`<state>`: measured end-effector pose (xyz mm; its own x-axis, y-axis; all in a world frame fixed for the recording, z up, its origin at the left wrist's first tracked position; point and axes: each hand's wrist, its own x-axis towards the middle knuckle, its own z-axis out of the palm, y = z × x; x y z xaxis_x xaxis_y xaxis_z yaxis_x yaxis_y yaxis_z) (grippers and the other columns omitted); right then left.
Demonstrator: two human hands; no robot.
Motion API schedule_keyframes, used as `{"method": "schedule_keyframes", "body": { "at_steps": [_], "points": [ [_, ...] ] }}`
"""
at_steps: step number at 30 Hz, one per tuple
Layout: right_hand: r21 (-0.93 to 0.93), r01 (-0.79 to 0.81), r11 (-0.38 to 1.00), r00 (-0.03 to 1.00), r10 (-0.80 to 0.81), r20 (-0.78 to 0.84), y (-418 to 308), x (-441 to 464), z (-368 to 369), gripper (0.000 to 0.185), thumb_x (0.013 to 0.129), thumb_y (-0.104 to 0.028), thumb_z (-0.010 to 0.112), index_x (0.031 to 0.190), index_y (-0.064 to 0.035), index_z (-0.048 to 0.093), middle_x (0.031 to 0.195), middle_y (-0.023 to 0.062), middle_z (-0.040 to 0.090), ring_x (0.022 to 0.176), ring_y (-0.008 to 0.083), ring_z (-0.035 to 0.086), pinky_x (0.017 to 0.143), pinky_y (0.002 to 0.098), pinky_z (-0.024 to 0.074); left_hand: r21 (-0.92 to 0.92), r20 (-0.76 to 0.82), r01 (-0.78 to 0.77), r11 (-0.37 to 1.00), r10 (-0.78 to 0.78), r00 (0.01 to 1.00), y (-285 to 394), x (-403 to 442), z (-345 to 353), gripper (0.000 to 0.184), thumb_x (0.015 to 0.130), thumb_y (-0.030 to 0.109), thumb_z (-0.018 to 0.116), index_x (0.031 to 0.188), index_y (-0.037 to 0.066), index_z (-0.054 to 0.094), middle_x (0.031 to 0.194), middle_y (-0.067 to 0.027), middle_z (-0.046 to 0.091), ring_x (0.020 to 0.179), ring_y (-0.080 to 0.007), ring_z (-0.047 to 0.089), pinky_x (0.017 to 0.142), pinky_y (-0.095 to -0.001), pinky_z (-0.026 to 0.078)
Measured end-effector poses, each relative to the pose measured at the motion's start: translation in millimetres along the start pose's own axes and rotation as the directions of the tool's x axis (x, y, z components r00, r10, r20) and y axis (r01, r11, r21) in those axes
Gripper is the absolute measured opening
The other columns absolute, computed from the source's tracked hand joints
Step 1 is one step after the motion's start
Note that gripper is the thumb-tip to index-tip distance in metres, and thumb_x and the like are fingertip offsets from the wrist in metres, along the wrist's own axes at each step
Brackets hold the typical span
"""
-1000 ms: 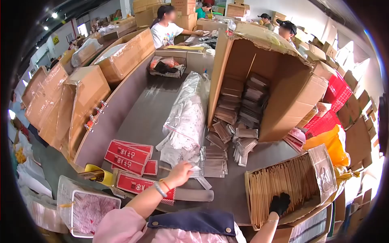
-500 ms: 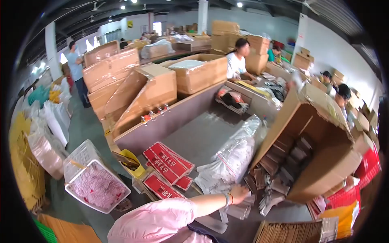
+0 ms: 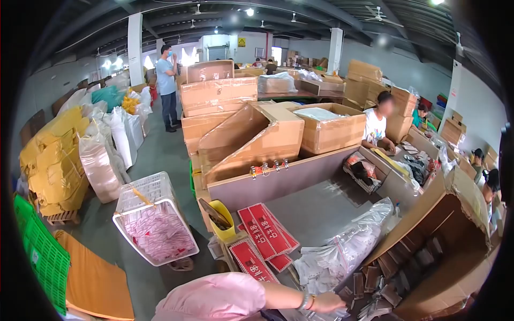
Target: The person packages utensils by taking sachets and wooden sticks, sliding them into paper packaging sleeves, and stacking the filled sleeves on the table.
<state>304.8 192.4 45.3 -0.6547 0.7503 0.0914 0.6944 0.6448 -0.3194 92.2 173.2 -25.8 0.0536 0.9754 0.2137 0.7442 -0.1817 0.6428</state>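
My left hand (image 3: 327, 303), with bands at the wrist, reaches right from a pink sleeve along the bottom of the head view. Its fingers are at the near edge of a loose pile of small brown and clear-wrapped packets (image 3: 388, 294). The fingers are small and blurred, so their grip is unclear. Those packets spill from a large cardboard box (image 3: 465, 206) tipped on its side. Just beyond my hand lies a clear plastic bag (image 3: 360, 235) with white packets at its mouth. My right hand is out of view.
Red printed cards (image 3: 267, 230) lie on the grey table (image 3: 305, 208), beside a yellow container (image 3: 224, 233). A white basket (image 3: 155, 195) of pink-white packets stands left. Taped cartons (image 3: 254, 134) line the far side. One person (image 3: 167, 85) stands in the aisle; another (image 3: 376, 125) sits beyond the table.
The view has swung left and up, so the scene sits further right and lower. My left hand remains near the packets by the tipped box; less of the table's near edge shows.
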Motion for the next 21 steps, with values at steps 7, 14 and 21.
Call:
{"method": "schedule_keyframes", "body": {
  "at_steps": [7, 14, 21],
  "points": [
    [0.127, 0.105, 0.986, 0.984, -0.121, 0.129, -36, 1, 16, 0.033, 0.092, -0.025, 0.054, 0.119, -0.0112, 0.067, 0.102, 0.0154, 0.066, 0.099, 0.0337, 0.061, 0.089, 0.0434, 0.0469, 0.247, 0.355, -0.208, 0.946, 0.111, 0.928, -16, -116, -19, 0.037, 0.076, 0.046, 0.070, 0.088, 0.011, 0.068, 0.096, -0.0162, 0.065, 0.097, -0.0377, 0.061, 0.087, -0.0540, 0.045],
    [0.188, 0.011, 0.982, 0.972, -0.055, 0.229, -18, -53, 26, 0.032, 0.091, -0.023, 0.056, 0.120, -0.0134, 0.066, 0.096, 0.0158, 0.066, 0.094, 0.0340, 0.062, 0.086, 0.0438, 0.0486, 0.161, 0.049, -0.027, 0.987, 0.020, 0.999, 21, -148, -98, 0.049, 0.065, 0.033, 0.080, 0.103, 0.007, 0.065, 0.104, -0.0122, 0.059, 0.099, -0.0325, 0.056, 0.086, -0.0467, 0.045],
    [0.036, 0.025, 0.999, 0.933, -0.036, 0.357, -15, -64, 52, 0.029, 0.090, -0.023, 0.058, 0.118, -0.0228, 0.068, 0.090, 0.0151, 0.066, 0.086, 0.0343, 0.063, 0.077, 0.0439, 0.0504, 0.278, 0.072, -0.023, 0.960, 0.003, 0.997, 20, -168, -125, 0.071, 0.058, 0.033, 0.086, 0.119, 0.006, 0.062, 0.115, -0.0061, 0.058, 0.105, -0.0287, 0.050, 0.093, -0.0429, 0.040]
  ]
}}
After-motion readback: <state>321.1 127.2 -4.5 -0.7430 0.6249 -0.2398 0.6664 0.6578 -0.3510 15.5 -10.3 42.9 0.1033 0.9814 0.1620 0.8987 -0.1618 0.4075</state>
